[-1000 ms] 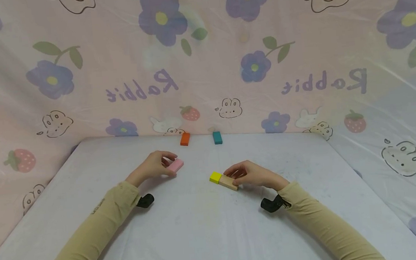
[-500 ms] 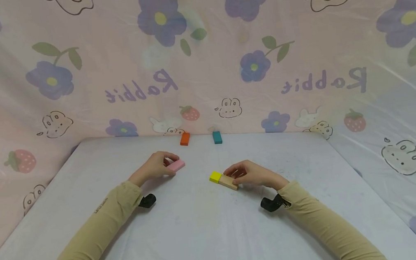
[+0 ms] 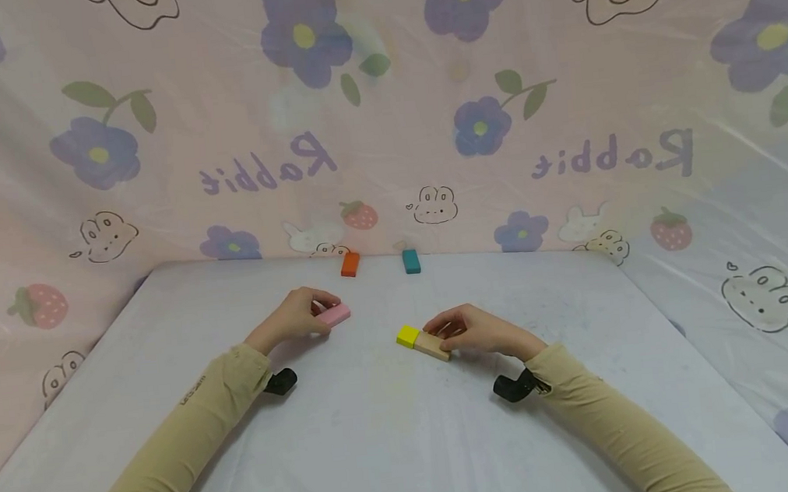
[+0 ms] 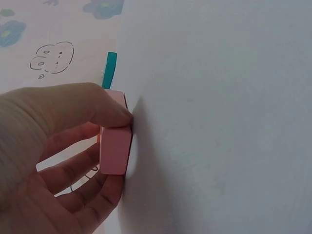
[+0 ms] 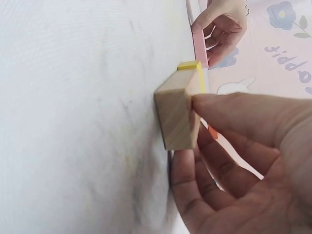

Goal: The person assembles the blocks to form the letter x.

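Note:
My left hand (image 3: pixel 297 315) pinches a pink block (image 3: pixel 335 314) between thumb and fingers, left of the table's middle. In the left wrist view the thumb lies across the face of the pink block (image 4: pixel 115 151), with the fingers behind it. My right hand (image 3: pixel 480 327) grips a plain wood block (image 3: pixel 432 345) by its sides, just right of the middle. At the far end of that block is a yellow block (image 3: pixel 407 336), in line with it and pointing toward the left hand. The right wrist view shows the bare end of the wood block (image 5: pixel 176 119) nearest the camera.
An orange block (image 3: pixel 349 265) and a teal block (image 3: pixel 412 261) lie apart at the back of the white table (image 3: pixel 384 450). Behind them hangs a printed curtain (image 3: pixel 386 161). Black wrist cameras (image 3: pixel 514 387) sit under the sleeves.
The left hand has shifted slightly to the right with the pink block, then stays nearly still. The right hand and its wood and yellow blocks have not visibly moved.

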`<state>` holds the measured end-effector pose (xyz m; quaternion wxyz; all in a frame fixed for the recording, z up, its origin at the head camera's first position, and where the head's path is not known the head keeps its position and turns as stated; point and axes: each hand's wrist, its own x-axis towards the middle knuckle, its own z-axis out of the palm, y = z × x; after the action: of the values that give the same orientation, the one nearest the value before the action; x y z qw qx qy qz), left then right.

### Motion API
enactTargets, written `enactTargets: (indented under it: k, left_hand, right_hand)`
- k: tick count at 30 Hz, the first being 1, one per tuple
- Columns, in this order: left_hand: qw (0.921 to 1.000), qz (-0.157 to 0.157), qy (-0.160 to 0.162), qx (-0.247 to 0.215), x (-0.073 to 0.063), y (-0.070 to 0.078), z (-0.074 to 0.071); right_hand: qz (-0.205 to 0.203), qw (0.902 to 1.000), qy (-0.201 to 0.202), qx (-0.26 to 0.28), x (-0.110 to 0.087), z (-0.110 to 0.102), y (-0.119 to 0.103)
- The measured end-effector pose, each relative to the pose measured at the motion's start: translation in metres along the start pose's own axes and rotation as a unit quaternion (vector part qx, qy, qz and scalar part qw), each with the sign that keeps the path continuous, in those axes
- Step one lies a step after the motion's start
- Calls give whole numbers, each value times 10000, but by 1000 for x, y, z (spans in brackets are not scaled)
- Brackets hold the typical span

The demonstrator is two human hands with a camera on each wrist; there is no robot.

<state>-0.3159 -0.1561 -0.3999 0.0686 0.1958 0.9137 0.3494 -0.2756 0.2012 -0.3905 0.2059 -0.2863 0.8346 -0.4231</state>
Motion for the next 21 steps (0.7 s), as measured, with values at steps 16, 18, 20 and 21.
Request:
enactTargets:
  k: [16, 18, 20, 21]
  left_hand:
    - [9984, 253, 207, 457, 1, 6, 3]
    - [9984, 260, 229, 446, 1, 7, 4]
    - [9984, 262, 257, 433, 1, 7, 5]
    - [9983, 269, 276, 432, 1, 7, 5]
  right_hand:
    - [-1, 9999, 1, -110, 1, 0, 2]
    - [-3, 9999, 3, -124, 2, 0, 2]
    - [-9, 9999, 0, -140, 2, 0, 2]
    - [-12, 9999, -1, -163, 2, -1, 2]
